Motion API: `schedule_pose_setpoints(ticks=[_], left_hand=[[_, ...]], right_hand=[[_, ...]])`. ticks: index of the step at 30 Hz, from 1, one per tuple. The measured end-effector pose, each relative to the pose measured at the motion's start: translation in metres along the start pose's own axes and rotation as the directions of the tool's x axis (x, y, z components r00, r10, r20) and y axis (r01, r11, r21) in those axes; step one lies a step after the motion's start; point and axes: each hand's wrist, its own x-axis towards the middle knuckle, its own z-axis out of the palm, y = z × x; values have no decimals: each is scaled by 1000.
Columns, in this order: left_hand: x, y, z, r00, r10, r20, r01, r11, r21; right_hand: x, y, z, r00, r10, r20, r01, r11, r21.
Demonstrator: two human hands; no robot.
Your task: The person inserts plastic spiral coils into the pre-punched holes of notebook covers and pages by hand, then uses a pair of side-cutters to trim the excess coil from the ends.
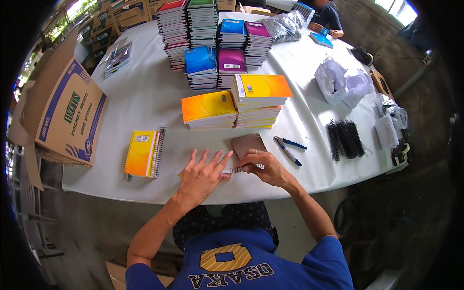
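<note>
Left hand (pixel 202 175) is laid flat, fingers spread, pressed down on a small notebook (pixel 247 145) at the near edge of the bench (pixel 145 92); nothing is gripped, only held down. Right hand (pixel 263 166) is curled, fingertips pinched on the wire spiral (pixel 237 169) at the notebook's near edge. Brown back cover is seen just past the fingers, most of the pad is hidden under the hands.

Blue-handled pliers (pixel 289 147) are lying just right of the right hand, untouched. A finished yellow spiral notebook (pixel 142 153) is placed to the left, black coils (pixel 344 139) toward the right edge, orange stacks (pixel 234 104) behind.

Risks, as judged:
- work is done right at the near edge; if pressure from the left hand is eased, the pad could be pushed off the bench
- spiral could be skewed or a hole skipped if the pages are allowed to shift under the flat palm
- wire end is exposed near the fingertips; a snag or prick is likely if it is twisted without the pliers
</note>
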Motion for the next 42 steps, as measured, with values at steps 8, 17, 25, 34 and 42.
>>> schedule_pose_setpoints(ticks=[8, 17, 25, 34, 42], left_hand=[[0, -3, 3, 999, -12, 49, 14, 999, -44], [8, 1, -2, 998, -29, 52, 37, 984, -172], [4, -2, -4, 929, 13, 370, 55, 983, -174], [-3, -4, -8, 987, -89, -134, 78, 993, -83], [-3, -13, -11, 982, -187, 17, 188, 972, -141]], right_hand=[[3, -1, -4, 997, 4, 75, -2, 1000, -30], [0, -26, 5, 977, 184, 106, -162, 969, -188], [4, -6, -2, 988, -16, 154, 69, 936, -346], [36, 15, -61, 933, 136, 333, -73, 978, -197], [44, 18, -49, 877, 58, 476, -104, 992, 70]])
